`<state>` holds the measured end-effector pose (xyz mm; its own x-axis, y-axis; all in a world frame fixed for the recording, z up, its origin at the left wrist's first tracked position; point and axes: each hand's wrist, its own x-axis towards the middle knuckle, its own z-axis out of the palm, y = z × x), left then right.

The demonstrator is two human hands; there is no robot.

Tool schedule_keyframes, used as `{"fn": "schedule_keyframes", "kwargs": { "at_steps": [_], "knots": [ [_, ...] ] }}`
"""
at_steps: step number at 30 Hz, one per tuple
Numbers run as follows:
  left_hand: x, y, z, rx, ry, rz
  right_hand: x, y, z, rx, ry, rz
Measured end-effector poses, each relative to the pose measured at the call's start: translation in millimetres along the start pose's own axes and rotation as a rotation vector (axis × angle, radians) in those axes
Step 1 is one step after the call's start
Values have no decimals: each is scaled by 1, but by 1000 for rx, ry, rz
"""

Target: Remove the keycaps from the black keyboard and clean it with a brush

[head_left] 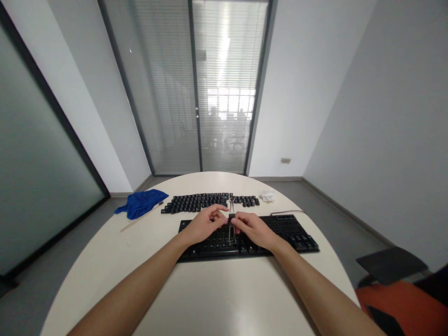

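Note:
A wire keycap puller (231, 217) with a dark middle grip stands between my hands, its thin wires reaching both away from me and back toward me. My right hand (252, 227) pinches it at the grip. Close on the other side is my left hand (206, 225), its index finger stretched apart from the thumb; the fingertips come near the grip, and whether they touch it I cannot tell. Beneath both hands lies a black keyboard (287, 229), partly covered by them. Beyond it, loose black keycaps (189, 202) sit in rows, with a smaller group (249, 201) to the right.
On the round white table (154, 261), a blue cloth (143, 203) lies at the left beside a thin brush (140, 217). Crumpled white tissue (267, 196) rests at the back right, near the keyboard's cable (289, 212). An orange-seated chair (402, 303) stands at the right.

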<state>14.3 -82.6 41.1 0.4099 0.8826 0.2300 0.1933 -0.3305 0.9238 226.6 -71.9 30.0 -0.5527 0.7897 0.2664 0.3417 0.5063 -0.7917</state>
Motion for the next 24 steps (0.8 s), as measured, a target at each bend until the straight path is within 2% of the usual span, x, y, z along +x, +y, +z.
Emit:
{"fn": "schedule_keyframes", "kwargs": {
  "at_steps": [6, 11, 16, 24],
  "knots": [
    [-2, 6, 1, 23, -71, 3, -2, -3, 1, -33, -73, 2],
    [-5, 7, 9, -6, -5, 22, -7, -1, -19, -65, -111, 25],
    [-8, 2, 17, -37, -13, 10, -9, 21, -32, -140, -5, 68],
    [-13, 10, 23, -90, -66, 1, -7, 26, -28, -191, -25, 59]
  ]
}}
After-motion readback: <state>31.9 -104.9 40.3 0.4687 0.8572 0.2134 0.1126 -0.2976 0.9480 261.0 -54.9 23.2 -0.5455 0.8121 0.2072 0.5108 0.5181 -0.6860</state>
